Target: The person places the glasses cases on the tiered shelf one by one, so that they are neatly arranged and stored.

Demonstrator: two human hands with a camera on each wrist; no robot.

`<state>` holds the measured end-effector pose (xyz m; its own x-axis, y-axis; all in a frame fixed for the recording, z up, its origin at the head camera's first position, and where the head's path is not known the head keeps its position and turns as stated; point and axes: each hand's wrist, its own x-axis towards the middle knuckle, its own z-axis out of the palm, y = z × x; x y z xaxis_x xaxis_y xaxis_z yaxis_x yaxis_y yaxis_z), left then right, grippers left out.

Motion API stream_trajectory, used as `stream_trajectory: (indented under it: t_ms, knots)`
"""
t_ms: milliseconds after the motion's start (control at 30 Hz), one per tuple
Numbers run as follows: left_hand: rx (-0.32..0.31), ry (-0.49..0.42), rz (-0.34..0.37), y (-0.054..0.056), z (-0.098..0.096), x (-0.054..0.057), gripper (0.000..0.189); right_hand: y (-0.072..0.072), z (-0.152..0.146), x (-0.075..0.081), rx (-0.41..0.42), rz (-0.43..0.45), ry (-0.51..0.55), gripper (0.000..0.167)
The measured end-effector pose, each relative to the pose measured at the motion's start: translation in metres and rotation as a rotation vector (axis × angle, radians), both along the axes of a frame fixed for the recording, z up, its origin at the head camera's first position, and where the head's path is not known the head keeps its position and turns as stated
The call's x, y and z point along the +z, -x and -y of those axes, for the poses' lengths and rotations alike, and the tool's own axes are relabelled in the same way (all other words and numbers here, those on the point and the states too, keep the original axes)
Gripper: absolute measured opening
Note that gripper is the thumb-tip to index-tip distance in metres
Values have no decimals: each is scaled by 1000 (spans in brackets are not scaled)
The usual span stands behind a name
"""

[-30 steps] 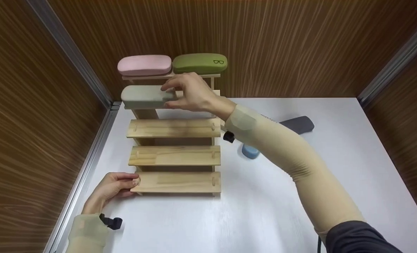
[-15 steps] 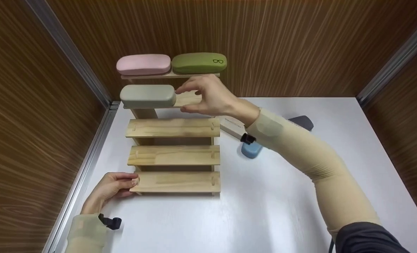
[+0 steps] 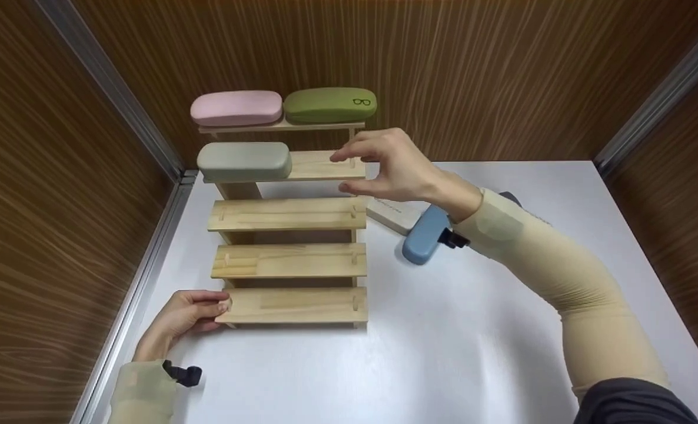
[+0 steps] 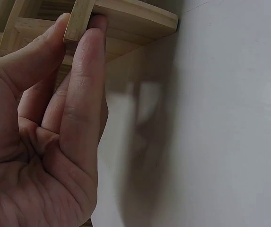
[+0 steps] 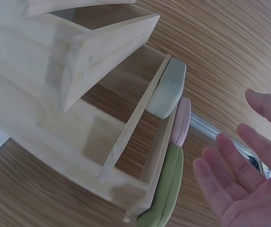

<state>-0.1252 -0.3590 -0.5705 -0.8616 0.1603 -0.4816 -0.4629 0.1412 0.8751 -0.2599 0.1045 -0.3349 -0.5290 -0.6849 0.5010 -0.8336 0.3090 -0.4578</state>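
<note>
A wooden tiered rack stands on the white table, and my left hand pinches the left end of its lowest shelf between thumb and fingers. In the left wrist view the shelf edge sits between thumb and fingertips. My right hand is at the right end of the second shelf from the top, fingers spread and holding nothing. On that shelf's left half lies a grey-green glasses case. Above it, a pink glasses case and a green glasses case lie side by side on the top shelf.
Right of the rack, a blue glasses case lies on the table against a whitish case. A dark case is mostly hidden behind my right forearm. Wood-grain walls enclose the table at the back and sides.
My right hand has let go of the grey-green glasses case and moved off to the right, uncovering the blue and whitish cases. The left hand keeps its hold on the lowest shelf.
</note>
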Motion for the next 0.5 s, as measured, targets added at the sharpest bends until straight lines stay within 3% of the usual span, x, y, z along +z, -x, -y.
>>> stream_trajectory:
  t_ms: [500]
  knots:
    - [7, 3, 5, -1, 3, -1, 24, 0, -55, -16, -134, 66, 9, 35]
